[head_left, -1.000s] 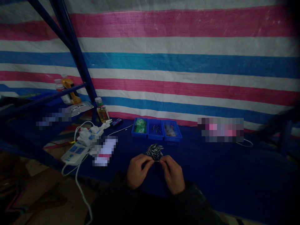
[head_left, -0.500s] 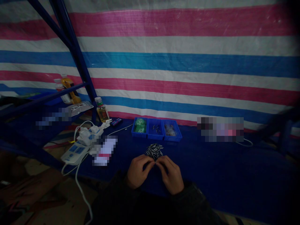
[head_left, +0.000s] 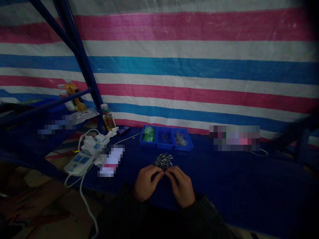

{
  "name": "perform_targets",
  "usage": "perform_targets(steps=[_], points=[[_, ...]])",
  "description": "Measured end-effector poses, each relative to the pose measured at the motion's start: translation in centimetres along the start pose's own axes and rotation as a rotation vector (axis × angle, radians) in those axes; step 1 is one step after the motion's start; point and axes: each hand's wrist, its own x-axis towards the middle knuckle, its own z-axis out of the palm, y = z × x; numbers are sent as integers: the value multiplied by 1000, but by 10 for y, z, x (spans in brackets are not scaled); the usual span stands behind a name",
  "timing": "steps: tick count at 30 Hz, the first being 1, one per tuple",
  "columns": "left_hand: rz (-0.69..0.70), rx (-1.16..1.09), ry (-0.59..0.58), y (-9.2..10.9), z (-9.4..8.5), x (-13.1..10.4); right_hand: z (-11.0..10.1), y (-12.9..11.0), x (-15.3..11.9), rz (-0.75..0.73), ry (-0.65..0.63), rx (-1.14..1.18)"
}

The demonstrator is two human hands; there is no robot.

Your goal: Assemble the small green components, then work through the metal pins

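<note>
My left hand (head_left: 147, 182) and my right hand (head_left: 181, 186) meet at the fingertips, both in a pinch, just in front of a heap of thin metal pins (head_left: 163, 161). Something small sits between the fingertips; its kind is too small to make out. Beyond the heap stand three blue trays side by side. Green packets fill the left tray (head_left: 141, 144), a few small metal pieces lie in the middle tray (head_left: 164, 145), and clear plastic bits are in the right tray (head_left: 183, 148).
On the left, a white power strip (head_left: 77, 165) with plugs and cables lies near a blurred-out phone-like object (head_left: 112, 161). A bottle (head_left: 108, 118) stands by the blue metal frame (head_left: 86, 66). Another person's arm (head_left: 37, 199) shows at lower left. Striped sheeting (head_left: 186, 69) hangs behind.
My hands stay pinched together at nearly the same spot. A pale glint now shows between the fingertips. The view has shifted very slightly.
</note>
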Motion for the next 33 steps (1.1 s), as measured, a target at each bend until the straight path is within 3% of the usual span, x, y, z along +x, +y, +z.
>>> perform_targets(steps=[19, 25, 29, 31, 33], points=[[3, -10, 41, 3, -2, 0, 0, 1, 1, 49, 25, -24], [-13, -22, 80, 3, -3, 1, -3, -3, 2, 45, 94, 17], [-57, -38, 140, 1, -2, 1, -13, 1, 27, 17, 109, -3], [-71, -53, 163, 1, -2, 1, -18, 7, 54, 11, 107, -49], [-70, -62, 167, 1, -2, 1, -21, 17, 86, 28, 188, -123]])
